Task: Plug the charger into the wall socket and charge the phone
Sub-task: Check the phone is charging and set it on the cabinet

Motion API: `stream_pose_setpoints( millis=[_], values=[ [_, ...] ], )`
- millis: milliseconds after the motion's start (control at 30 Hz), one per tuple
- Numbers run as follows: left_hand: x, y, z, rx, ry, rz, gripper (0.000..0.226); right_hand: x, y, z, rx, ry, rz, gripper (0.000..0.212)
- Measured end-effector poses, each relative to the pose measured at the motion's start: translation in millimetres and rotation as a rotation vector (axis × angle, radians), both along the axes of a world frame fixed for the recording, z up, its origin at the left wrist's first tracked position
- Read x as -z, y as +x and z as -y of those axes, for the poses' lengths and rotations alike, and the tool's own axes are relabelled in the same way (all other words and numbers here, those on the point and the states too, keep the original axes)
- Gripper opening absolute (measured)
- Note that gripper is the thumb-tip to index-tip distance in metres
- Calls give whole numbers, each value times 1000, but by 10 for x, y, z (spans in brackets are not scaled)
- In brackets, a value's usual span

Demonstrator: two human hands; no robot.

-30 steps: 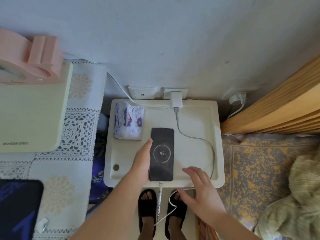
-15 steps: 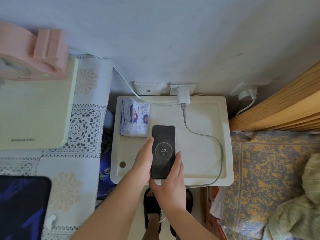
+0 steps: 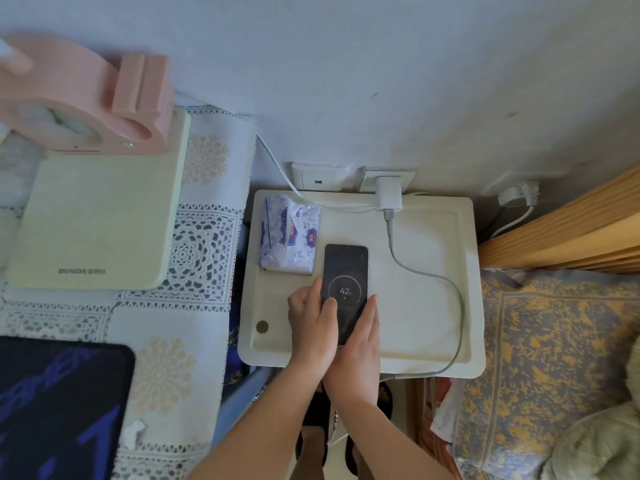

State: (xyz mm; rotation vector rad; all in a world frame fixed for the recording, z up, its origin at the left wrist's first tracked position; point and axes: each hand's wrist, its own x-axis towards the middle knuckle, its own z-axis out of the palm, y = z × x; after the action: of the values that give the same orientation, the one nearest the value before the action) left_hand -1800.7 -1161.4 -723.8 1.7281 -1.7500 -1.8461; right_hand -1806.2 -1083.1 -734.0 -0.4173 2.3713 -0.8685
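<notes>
A black phone (image 3: 345, 271) lies face up on the white side table (image 3: 426, 306), its screen lit with a ring and the number 42. My left hand (image 3: 311, 323) grips its left edge, thumb on the screen. My right hand (image 3: 358, 344) covers its lower right corner and bottom end. A white charger (image 3: 388, 194) sits plugged into the wall socket (image 3: 403, 176) behind the table. Its grey cable (image 3: 446, 282) loops right over the table, drops off the front edge and disappears under my right hand.
A tissue pack (image 3: 290, 233) lies left of the phone and a coin (image 3: 262, 327) near the table's front left. A second socket (image 3: 318, 176), a cream box (image 3: 100, 216) with a pink object (image 3: 86, 98), a dark pad (image 3: 59, 407), a wooden bed frame (image 3: 571, 233) and patterned bedding (image 3: 554, 358) surround the table.
My right hand came in from the table's front right edge to the phone's lower end. My left thumb moved onto the screen. The slack cable in front of the table got shorter.
</notes>
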Motion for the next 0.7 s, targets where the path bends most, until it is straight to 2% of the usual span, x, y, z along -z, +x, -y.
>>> stream_pose_setpoints(
  millis=[500, 700],
  values=[
    [-10, 76, 65, 28, 25, 32, 58, -7, 21, 89, -34, 38, -85, 104],
    [-17, 95, 94, 20, 14, -46, 67, 13, -80, 211, -21, 62, -137, 85]
  ],
)
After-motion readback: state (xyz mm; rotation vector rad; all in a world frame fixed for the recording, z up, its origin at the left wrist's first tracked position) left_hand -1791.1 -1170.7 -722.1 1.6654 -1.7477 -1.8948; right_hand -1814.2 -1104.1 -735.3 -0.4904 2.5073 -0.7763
